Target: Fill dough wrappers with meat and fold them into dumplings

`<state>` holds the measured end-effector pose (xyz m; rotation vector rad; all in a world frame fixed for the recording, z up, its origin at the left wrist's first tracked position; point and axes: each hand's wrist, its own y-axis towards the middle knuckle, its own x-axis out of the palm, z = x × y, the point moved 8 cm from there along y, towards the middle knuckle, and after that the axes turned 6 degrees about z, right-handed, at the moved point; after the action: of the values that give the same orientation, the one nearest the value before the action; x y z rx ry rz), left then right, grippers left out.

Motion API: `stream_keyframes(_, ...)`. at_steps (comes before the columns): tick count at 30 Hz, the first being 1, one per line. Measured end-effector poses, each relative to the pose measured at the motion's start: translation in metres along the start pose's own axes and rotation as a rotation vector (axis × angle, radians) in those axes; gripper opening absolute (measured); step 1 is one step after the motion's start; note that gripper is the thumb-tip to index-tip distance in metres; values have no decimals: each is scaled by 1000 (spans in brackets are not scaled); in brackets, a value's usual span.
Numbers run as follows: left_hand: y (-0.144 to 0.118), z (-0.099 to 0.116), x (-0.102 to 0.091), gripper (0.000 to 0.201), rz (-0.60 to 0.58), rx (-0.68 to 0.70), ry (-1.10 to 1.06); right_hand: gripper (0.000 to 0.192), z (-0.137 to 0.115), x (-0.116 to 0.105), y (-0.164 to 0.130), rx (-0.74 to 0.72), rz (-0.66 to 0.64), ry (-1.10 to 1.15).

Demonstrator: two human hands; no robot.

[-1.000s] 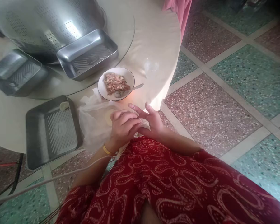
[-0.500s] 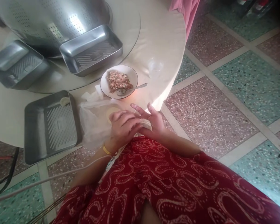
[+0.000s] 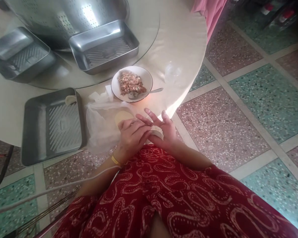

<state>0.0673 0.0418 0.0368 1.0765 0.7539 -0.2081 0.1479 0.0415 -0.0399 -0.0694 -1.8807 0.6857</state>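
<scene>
A pale folded dumpling [image 3: 157, 132] lies across the fingers and palm of my right hand [image 3: 169, 134], whose thumb and one other finger stand out from it. From the other side my left hand [image 3: 133, 135] reaches over, its fingertips pinching the dumpling's near end. That end is partly hidden under the fingers. Beside my left hand, a round dough wrapper [image 3: 123, 116] rests on a clear plastic bag [image 3: 99, 124]. Just beyond my hands stands a white bowl [image 3: 148, 74] of minced filling [image 3: 131, 82], with a metal spoon [image 3: 152, 91] leaning in it.
At the left, a metal tray [image 3: 27, 132] contains one dumpling [image 3: 71, 99]. Two more metal trays [image 3: 76, 43] [image 3: 43, 66] and a large perforated metal pot [image 3: 52, 19] stand farther back. A clear plastic cup [image 3: 173, 72] is near the table edge [image 3: 201, 59]. A cable [image 3: 64, 187] crosses below my left arm.
The dumpling shows more between my hands, and my right fingers are a little more spread. The camera view has shifted slightly, moving the bowl rightward in the picture.
</scene>
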Motion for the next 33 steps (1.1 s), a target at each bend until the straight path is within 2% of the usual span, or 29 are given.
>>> stream_keyframes(6,-3,0,-4,8,34,-37,56,52,1,-2,4,-35,4,14)
stream_keyframes(9,-8,-6,-5,15,-5,-95,97,54,-2,-2,6,-74,13,16)
stream_keyframes(13,-12,-11,-4,4,-67,-161,93,56,-1,0,8,-75,5,34)
stream_keyframes(18,-13,-11,-3,13,-83,-198,56,57,2,3,8,-52,-5,51)
stream_keyframes(24,-12,-10,-15,16,-39,-184,103,55,2,8,2,-36,22,-18)
stream_keyframes(30,-5,0,-13,1,-32,-111,70,55,4,13,-3,-13,48,-55)
stream_keyframes(33,-4,4,-11,3,-28,-77,90,54,6,11,-1,-10,65,-41)
